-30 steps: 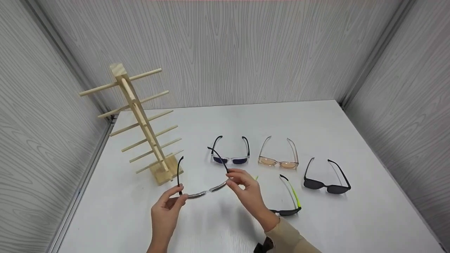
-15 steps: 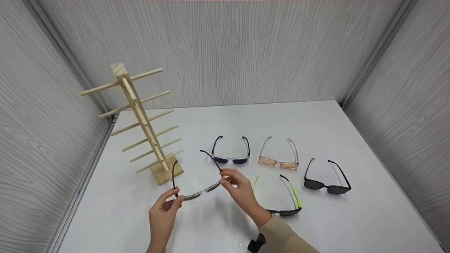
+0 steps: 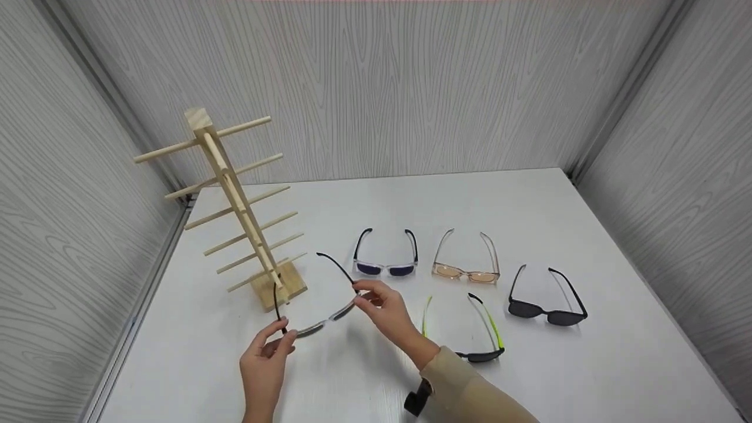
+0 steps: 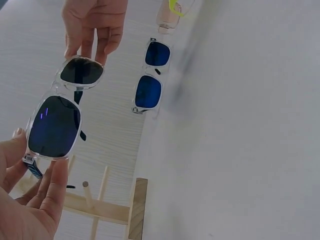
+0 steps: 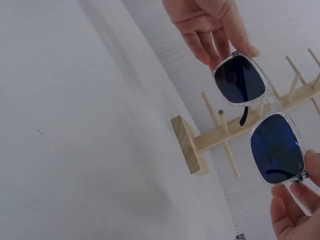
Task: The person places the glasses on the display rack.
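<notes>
Pale wood-grain walls point(image 3: 376, 88) close in on three sides of a white table point(image 3: 623, 364), and over on the left stands the wooden rack point(image 3: 233, 194), a tall post leaning in the head view, with pegs sticking out both sides in rows and a square block for a foot. Next along, low and near the front, comes the left hand point(image 3: 261, 364), thumb and fingers pinching one outer corner of the clear-framed sunglasses point(image 4: 54, 127). And what a look at those: see-through rims, big rounded-square lenses, very dark with a bluish cast, glints of light on the glass, slim black arms swung wide open and pointing away from the person. They're up above the table, just in front of the rack's foot, tilted so the right end sits higher in the head view, one arm tip overlapping that foot there. On the other corner it's the right hand point(image 3: 388, 314), thumb and fingers clamped by the hinge, a beige sleeve point(image 3: 464, 388) behind it. Further right, all resting on the table with arms open: the blue-lensed pair point(image 3: 402, 270), then the green-armed pair point(image 3: 484, 356) nearer the front, the peach-tinted pair point(image 3: 449, 271) behind it, and the all-black pair point(image 3: 563, 318) at far right.
</notes>
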### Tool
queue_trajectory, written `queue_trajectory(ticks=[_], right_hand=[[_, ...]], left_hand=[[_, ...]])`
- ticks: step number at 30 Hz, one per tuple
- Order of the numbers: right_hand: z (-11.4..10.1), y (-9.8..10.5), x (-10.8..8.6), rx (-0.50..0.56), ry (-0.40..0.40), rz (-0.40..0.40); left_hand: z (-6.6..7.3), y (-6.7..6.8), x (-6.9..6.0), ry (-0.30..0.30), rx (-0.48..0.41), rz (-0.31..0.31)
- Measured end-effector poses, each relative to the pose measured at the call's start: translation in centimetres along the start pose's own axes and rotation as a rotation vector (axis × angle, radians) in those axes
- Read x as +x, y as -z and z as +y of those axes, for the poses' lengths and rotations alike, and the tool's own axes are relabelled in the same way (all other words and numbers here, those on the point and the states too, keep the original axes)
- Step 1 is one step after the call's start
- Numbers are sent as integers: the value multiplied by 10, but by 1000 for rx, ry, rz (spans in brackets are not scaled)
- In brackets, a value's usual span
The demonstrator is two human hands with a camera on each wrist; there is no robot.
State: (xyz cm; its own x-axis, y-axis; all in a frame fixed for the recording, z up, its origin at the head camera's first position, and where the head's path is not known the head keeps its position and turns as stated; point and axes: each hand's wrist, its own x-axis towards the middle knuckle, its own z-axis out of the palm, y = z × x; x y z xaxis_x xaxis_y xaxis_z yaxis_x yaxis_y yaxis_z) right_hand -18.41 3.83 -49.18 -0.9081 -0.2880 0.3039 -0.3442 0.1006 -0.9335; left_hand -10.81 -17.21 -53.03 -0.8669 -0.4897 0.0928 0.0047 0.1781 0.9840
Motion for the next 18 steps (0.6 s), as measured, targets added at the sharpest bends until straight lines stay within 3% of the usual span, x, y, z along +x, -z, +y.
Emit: queue_trajectory(ticks=[8, 14, 18], right_hand=[[7, -12, 12, 9, -54, -42], [27, -23, 25, -23, -100, -41], [27, -26, 29, -64, -73, -64]], left_hand=[[0, 8, 2, 95, -6, 35], [0, 11, 7, 43, -13, 75], [-3, 13, 11, 22, -13, 97]])
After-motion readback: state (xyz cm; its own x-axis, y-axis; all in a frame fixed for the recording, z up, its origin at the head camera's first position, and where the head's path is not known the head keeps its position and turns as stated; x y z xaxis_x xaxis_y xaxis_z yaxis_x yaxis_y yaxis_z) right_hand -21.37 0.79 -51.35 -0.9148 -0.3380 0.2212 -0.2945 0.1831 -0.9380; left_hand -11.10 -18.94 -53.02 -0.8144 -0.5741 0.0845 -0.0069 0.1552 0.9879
